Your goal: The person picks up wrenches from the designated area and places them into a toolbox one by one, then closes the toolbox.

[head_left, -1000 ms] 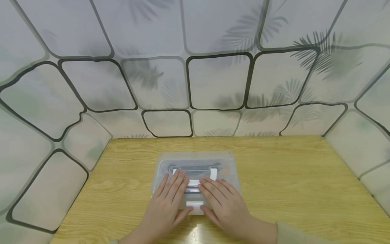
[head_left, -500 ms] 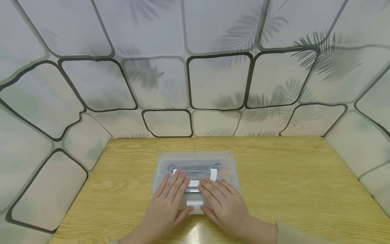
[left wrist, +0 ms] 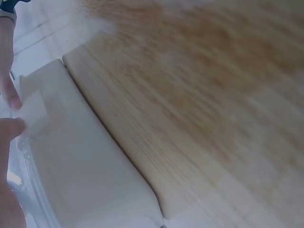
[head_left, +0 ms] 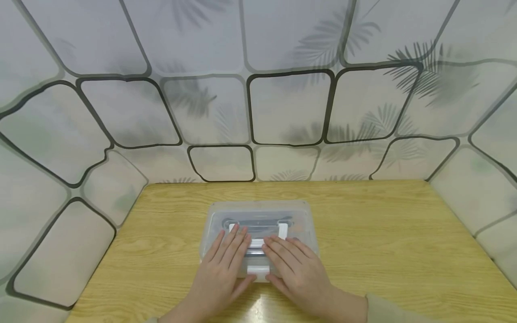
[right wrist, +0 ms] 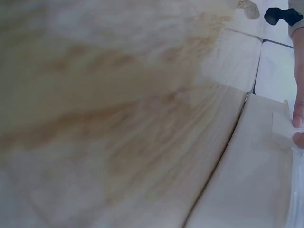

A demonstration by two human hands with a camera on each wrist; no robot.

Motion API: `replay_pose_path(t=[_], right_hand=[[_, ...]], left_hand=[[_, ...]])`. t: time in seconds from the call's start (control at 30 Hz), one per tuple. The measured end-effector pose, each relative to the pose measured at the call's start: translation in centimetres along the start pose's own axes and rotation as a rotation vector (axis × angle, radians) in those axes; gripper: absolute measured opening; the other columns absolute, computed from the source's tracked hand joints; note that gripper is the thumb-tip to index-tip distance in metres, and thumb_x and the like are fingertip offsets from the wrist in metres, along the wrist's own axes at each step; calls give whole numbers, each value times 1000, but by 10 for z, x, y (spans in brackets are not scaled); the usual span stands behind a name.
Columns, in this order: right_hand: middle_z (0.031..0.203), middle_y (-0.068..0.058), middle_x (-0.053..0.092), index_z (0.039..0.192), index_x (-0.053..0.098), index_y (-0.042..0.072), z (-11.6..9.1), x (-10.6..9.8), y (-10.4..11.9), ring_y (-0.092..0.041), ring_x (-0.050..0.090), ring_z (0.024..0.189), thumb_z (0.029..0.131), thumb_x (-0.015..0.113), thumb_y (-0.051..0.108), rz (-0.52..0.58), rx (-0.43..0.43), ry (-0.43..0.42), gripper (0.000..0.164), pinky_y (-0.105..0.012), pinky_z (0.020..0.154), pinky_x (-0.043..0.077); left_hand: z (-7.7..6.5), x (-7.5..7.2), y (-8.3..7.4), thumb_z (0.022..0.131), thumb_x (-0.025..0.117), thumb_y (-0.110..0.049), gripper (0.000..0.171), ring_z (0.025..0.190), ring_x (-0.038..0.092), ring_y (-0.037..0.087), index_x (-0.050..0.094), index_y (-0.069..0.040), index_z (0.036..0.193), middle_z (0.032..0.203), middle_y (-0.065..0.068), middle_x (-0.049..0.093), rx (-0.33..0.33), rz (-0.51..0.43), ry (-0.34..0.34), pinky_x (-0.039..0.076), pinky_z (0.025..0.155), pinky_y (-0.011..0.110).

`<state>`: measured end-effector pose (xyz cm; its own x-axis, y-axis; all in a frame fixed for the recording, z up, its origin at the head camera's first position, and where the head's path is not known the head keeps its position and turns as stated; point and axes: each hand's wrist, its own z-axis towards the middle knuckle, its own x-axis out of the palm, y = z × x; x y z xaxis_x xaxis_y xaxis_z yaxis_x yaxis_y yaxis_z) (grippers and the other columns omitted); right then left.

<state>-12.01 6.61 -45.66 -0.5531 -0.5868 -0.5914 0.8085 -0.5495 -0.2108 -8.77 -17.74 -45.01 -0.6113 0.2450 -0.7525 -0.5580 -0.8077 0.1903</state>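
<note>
A clear plastic storage box [head_left: 258, 207] with a lid stands on the wooden table, in the middle of the head view. White handle parts [head_left: 282, 231] show on its lid, and a white latch [head_left: 258, 270] sits at its front. My left hand [head_left: 221, 269] rests on the lid's left half with its fingers straight. On the right half lies my right hand [head_left: 298, 271], fingers extended too. Both thumbs reach toward the latch, one from each side. In the left wrist view the box's front wall [left wrist: 90, 161] shows beside the thumbs. Dark shapes are dimly visible through the lid.
The wooden table [head_left: 383, 233] extends to both sides of the box. A patterned cloth or panel [head_left: 291, 107] with dark outlines and leaf prints rises behind the table and along its left and right sides.
</note>
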Motion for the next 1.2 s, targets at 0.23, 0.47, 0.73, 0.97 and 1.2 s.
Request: replay_pose_path(t=[0.23, 0.47, 0.73, 0.97, 1.2], right_hand=[[149, -15, 65, 142, 64, -2, -4, 1, -1, -27, 68, 132, 89, 68, 48, -47, -42, 76, 73, -43, 108, 56], [150, -17, 64, 142, 64, -2, -6, 3, -1, -28, 67, 134, 87, 70, 48, -99, -69, 97, 74, -42, 106, 59], [146, -18, 67, 139, 65, -3, -4, 4, -1, -29, 69, 132, 88, 69, 44, -149, -97, 78, 69, -42, 105, 60], [141, -17, 71, 134, 68, -3, -3, 7, -1, -28, 72, 127, 114, 41, 35, -163, -120, 18, 51, -41, 101, 62], [139, -17, 71, 133, 69, -2, -3, 8, -2, -28, 72, 126, 114, 41, 35, -163, -130, 7, 50, -41, 100, 62]], left_hand=[[-1, -2, 2, 82, 73, -60, 98, 145, 53, 37, 50, 4, 153, 158, 21, 54, 24, 2, 21, 6, 140, 41], [-2, -1, 2, 66, 94, -59, 114, 145, 55, 35, 52, 3, 152, 156, 18, 58, 31, 11, 34, 8, 140, 37], [-1, 1, 3, 60, 96, -58, 116, 139, 61, 34, 54, 3, 150, 154, 17, 60, 53, 23, -12, 13, 139, 36], [-2, 5, 4, 52, 100, -53, 120, 137, 64, 33, 55, 4, 148, 155, 17, 60, 75, 59, -41, 13, 138, 37], [-2, 6, 4, 54, 100, -53, 118, 135, 65, 33, 56, 3, 147, 153, 16, 61, 73, 52, -50, 15, 139, 37]])
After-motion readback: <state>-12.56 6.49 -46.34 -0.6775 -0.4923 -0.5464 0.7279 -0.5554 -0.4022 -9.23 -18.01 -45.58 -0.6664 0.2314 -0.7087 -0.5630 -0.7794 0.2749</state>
